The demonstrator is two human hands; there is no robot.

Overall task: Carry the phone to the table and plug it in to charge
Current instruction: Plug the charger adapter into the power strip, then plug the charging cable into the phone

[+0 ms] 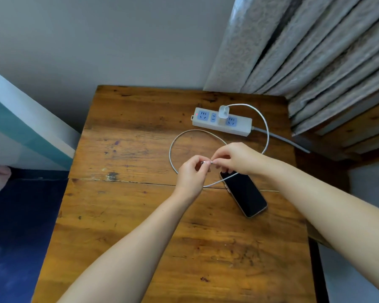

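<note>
a grey wall (101, 40) fills the upper left of the frame, and a patterned curtain (315, 47) hangs in folds across the upper right. at the left edge there is a pale panel with a teal band (20, 127), and below it a dark blue fabric (15, 226) runs along the lower left. the wooden table (140, 226) takes up the centre and bottom; its top is worn and stained, with a crack running across it at mid-frame. a white power strip (222, 122) lies near the far right corner of the table, its grey cord trailing off to the right, and a white charger block (224, 112) is plugged into it. the phone (244, 193) lies flat, screen up and dark, right of centre on the table. a pale cable (266, 132) loops from the charger round over the table and across the phone's upper end. the left hand (192, 178) and the right hand (236, 158) meet above the table, each pinching the cable's free end (206, 162) between fingertips, just above the phone.
</note>
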